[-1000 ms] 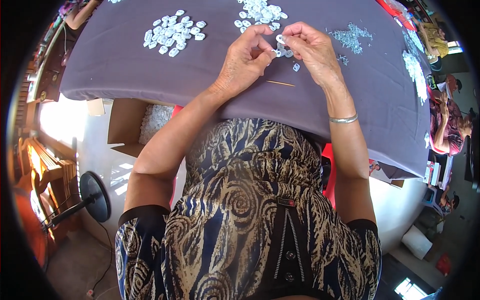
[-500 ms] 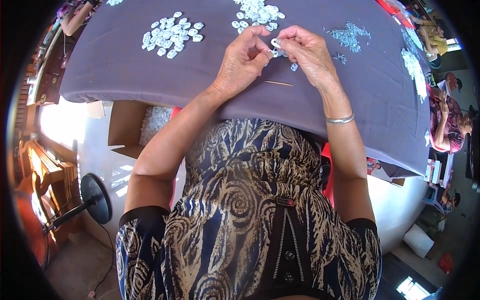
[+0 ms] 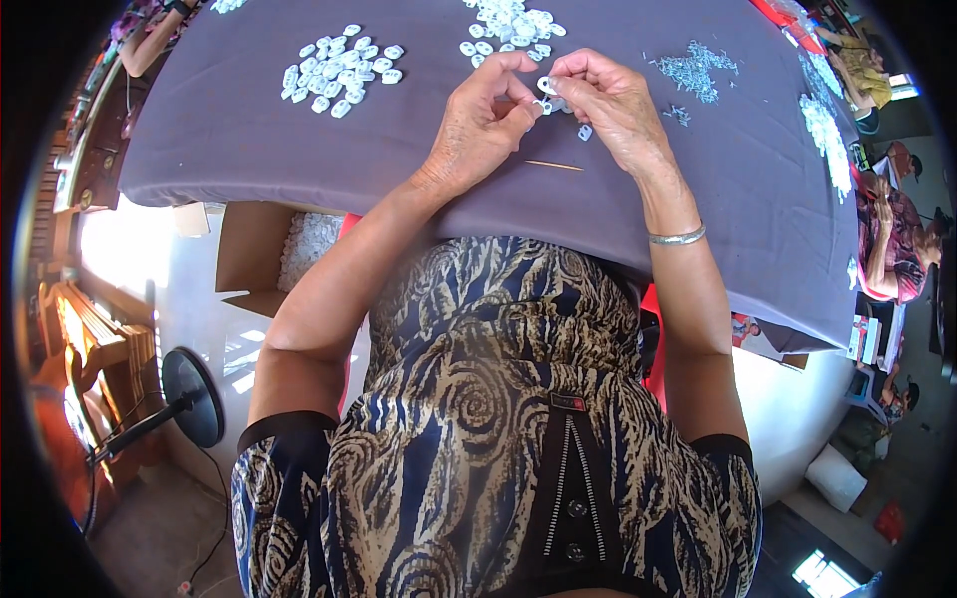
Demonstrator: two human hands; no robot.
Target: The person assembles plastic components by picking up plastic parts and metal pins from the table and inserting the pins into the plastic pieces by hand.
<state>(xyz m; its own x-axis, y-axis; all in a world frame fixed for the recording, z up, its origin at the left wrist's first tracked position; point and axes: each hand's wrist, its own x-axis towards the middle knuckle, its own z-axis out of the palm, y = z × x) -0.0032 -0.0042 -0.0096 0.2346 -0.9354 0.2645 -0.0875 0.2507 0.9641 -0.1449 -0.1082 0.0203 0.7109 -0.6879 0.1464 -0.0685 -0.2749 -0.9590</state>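
Note:
Over the dark cloth my left hand (image 3: pixel 482 125) pinches a small white plastic piece (image 3: pixel 544 107) between thumb and fingertips. Close beside it, my right hand (image 3: pixel 610 110) is closed on another white oval piece (image 3: pixel 545 86) with holes in it. The two pieces are almost touching; whether they are joined I cannot tell. Just below my right fingers lies a loose white piece (image 3: pixel 584 132). A thin wooden stick (image 3: pixel 554 165), pointed like a toothpick, rests on the cloth nearer to me.
White oval pieces form a pile (image 3: pixel 342 70) at left and another pile (image 3: pixel 510 22) beyond my hands. Tiny metallic-looking parts (image 3: pixel 695 73) are scattered at right. An open cardboard box (image 3: pixel 261 244) stands below the table's left edge. Other people sit along the right side.
Both hands hold nearly the same pose and place, with the white pieces still between the fingertips. The whole view has shifted very slightly.

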